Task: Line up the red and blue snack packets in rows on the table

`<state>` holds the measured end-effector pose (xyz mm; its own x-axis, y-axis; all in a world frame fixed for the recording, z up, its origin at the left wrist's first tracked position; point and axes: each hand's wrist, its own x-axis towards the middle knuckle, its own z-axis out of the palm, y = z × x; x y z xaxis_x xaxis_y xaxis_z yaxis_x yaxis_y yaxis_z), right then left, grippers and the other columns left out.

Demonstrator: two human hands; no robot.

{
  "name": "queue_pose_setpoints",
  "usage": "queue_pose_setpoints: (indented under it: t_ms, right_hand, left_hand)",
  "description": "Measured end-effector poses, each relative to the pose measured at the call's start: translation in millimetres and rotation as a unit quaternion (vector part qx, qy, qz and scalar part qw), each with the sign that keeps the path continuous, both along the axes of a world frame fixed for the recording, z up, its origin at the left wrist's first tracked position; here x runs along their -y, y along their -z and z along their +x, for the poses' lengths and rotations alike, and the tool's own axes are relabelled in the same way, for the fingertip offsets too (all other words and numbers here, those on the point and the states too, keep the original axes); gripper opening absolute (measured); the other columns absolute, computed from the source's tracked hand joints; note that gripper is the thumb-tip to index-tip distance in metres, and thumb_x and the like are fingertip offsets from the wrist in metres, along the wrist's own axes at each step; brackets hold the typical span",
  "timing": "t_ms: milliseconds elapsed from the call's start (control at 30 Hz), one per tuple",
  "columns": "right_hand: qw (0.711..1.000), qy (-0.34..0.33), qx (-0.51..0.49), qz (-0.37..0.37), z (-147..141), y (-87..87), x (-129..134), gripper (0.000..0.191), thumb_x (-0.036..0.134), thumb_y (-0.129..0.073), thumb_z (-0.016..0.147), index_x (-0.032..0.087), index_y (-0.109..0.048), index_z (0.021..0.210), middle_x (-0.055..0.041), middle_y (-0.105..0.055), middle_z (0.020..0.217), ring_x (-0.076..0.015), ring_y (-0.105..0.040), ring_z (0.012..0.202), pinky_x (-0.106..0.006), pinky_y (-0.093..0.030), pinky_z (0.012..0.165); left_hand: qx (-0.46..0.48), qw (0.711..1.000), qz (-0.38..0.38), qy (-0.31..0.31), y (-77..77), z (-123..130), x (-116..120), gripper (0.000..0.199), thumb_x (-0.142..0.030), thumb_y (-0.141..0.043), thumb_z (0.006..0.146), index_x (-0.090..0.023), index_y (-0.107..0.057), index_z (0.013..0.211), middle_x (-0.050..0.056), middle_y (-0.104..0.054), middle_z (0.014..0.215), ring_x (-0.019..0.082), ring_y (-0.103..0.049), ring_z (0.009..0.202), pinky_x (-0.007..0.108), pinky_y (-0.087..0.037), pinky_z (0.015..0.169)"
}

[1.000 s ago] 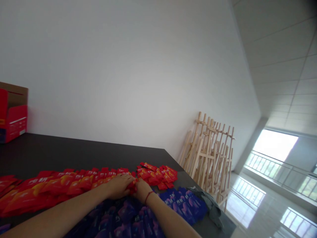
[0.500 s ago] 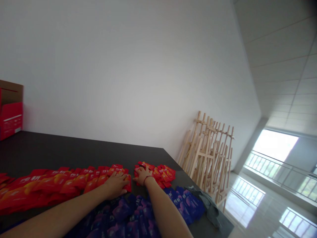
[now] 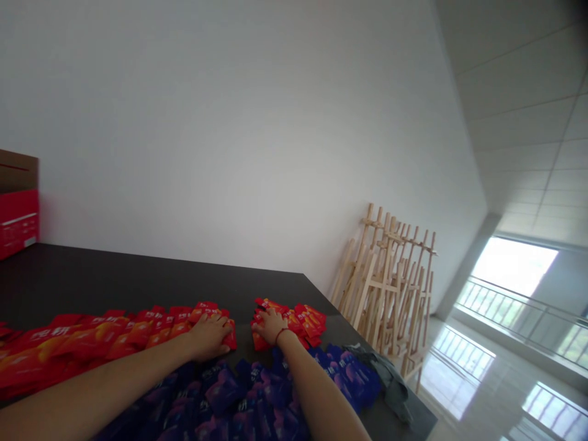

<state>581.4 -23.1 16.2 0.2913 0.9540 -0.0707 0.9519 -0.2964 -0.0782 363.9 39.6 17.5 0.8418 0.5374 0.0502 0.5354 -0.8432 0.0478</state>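
Small red packets (image 3: 124,334) with white print lie overlapping in a long row at the left. My left hand (image 3: 210,337) rests on the right end of that row, fingers spread. Across a narrow gap, my right hand (image 3: 270,326), with a thin cord at the wrist, lies open on the left side of a smaller red packet pile (image 3: 310,321). Below both hands, several blue-purple packets (image 3: 223,392) spread along the near side, partly covered by my forearms. The palms hide the packets right under them.
The packets lie on a dark table (image 3: 138,275) against a white wall. An open red cardboard box (image 3: 18,223) stands at its far left. A grey cloth (image 3: 390,383) hangs near the right edge. Beyond it, wooden easels (image 3: 386,282) lean on the wall.
My left hand has shifted slightly left with the end of the red row, and my right hand slightly right. The gap between the two red groups is wider.
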Motion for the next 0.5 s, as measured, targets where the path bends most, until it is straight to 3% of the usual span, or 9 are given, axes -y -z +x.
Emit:
queue_pose_setpoints:
  t_ms: [233,367,500]
  right_hand:
    - [1.000,-0.004,0.025,-0.009,5,-3.1,2,0.044,0.037,-0.048,0.103,0.023,-0.063,0.141,-0.0151,-0.058,0.151,-0.0339,-0.054,0.139,-0.058,-0.042,0.112]
    - [0.999,-0.018,0.043,-0.011,10,1.9,11,0.040,0.036,-0.049,0.103,0.022,-0.067,0.137,-0.0134,-0.063,0.147,-0.0317,-0.054,0.139,-0.052,-0.042,0.112]
    - [0.998,-0.022,0.061,-0.014,18,0.5,14,0.038,0.031,-0.046,0.104,0.019,-0.071,0.130,-0.0148,-0.064,0.144,-0.0315,-0.053,0.139,-0.049,-0.042,0.111]
  left_hand:
    - [0.023,0.999,0.009,0.047,-4.7,30,15,0.036,-0.024,-0.060,0.090,-0.016,-0.069,0.125,0.020,-0.069,0.135,0.036,-0.064,0.128,0.053,-0.047,0.112]
    - [0.013,0.994,-0.010,0.106,7.8,62,31,0.045,-0.022,-0.071,0.085,-0.016,-0.067,0.130,0.018,-0.069,0.137,0.035,-0.065,0.126,0.048,-0.052,0.107]
    - [0.002,0.990,-0.013,0.141,20.4,83,32,0.045,-0.026,-0.075,0.090,-0.018,-0.065,0.132,0.015,-0.065,0.143,0.032,-0.062,0.131,0.053,-0.048,0.112]
